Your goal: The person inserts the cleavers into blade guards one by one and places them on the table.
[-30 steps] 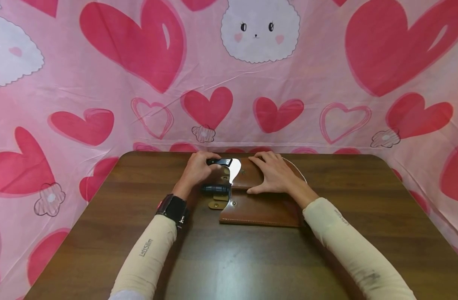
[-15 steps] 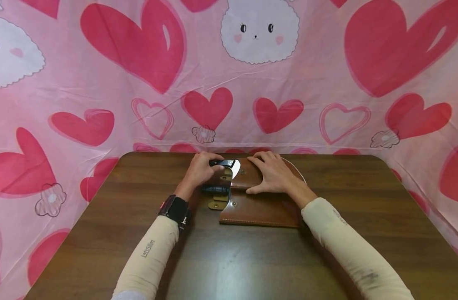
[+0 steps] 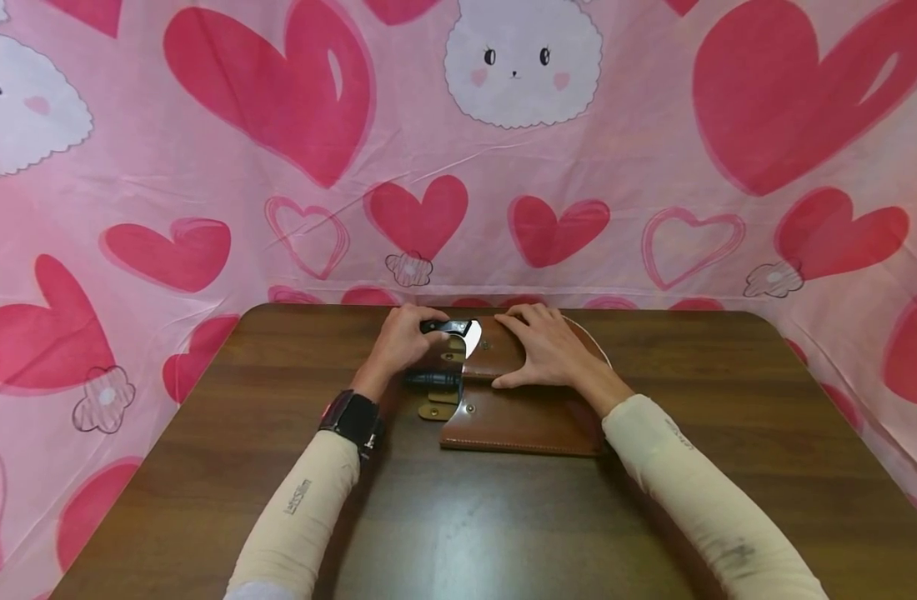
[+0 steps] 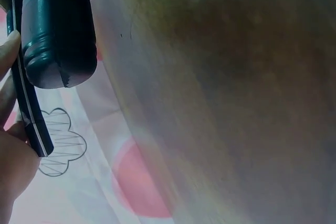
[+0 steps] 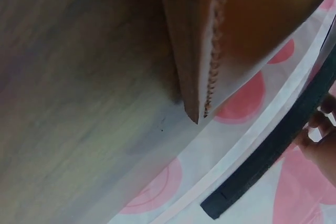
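Observation:
My left hand (image 3: pixel 403 337) grips the black handle (image 3: pixel 449 326) of a knife with a shiny pale blade (image 3: pixel 473 337). Most of the blade is hidden in the upper brown leather sheath (image 3: pixel 492 360). In the left wrist view, thumb and fingers pinch that handle (image 4: pixel 32 108), beside a ribbed dark handle (image 4: pixel 60 40). My right hand (image 3: pixel 552 350) holds the upper sheath, its thumb at the near edge and fingers at the far edge. Nearer me lies a second brown sheath (image 3: pixel 526 427) with the ribbed handle sticking out to its left.
Tan straps with metal snaps (image 3: pixel 436 412) stick out left of the sheaths. All lie near the far edge of a brown wooden table (image 3: pixel 458 517). Behind it hangs a pink cloth (image 3: pixel 631 150) with hearts. The right wrist view shows a stitched sheath corner (image 5: pixel 210 72) and a dark curved strip (image 5: pixel 273 156).
The knife has slid slightly to the right, and less of its blade shows than a second ago. Both hands keep their hold; the lower sheath has stayed in place.

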Tool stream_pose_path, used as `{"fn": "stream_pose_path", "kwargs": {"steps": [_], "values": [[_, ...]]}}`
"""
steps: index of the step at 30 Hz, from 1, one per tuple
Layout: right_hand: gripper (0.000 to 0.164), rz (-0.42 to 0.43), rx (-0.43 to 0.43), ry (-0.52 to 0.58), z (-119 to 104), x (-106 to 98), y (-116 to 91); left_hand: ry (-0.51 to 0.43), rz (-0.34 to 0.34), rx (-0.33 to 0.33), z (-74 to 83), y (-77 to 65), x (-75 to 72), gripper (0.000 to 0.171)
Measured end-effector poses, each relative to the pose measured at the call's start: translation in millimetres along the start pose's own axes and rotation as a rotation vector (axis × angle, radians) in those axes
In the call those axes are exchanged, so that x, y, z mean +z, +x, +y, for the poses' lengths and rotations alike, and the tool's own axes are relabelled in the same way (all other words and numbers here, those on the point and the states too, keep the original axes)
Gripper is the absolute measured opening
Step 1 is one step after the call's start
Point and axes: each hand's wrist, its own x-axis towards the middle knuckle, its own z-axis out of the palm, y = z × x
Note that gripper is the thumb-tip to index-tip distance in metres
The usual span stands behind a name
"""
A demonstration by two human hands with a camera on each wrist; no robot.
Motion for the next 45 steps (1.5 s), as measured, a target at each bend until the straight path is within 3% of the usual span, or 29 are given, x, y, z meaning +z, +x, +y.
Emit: {"fn": "stream_pose_path", "kwargs": {"steps": [5, 20, 31, 45], "values": [[0.109, -0.025, 0.015, 0.002, 4.2, 4.4, 3.3, -0.017, -0.017, -0.015, -3.6, 5.1, 2.0, 0.023], [0.107, -0.112, 0.065, 0.036, 11.0, 12.3, 12.6, -0.107, -0.088, -0.142, -16.0, 16.7, 9.1, 0.024], [0.106, -0.159, 0.069, 0.018, 15.2, 15.8, 20.4, -0.128, -0.102, -0.149, -26.0, 23.4, 14.1, 0.022], [0.100, -0.242, 0.110, 0.072, 17.0, 19.9, 24.0, -0.104, -0.140, -0.185, -27.6, 25.0, 15.0, 0.022]]}}
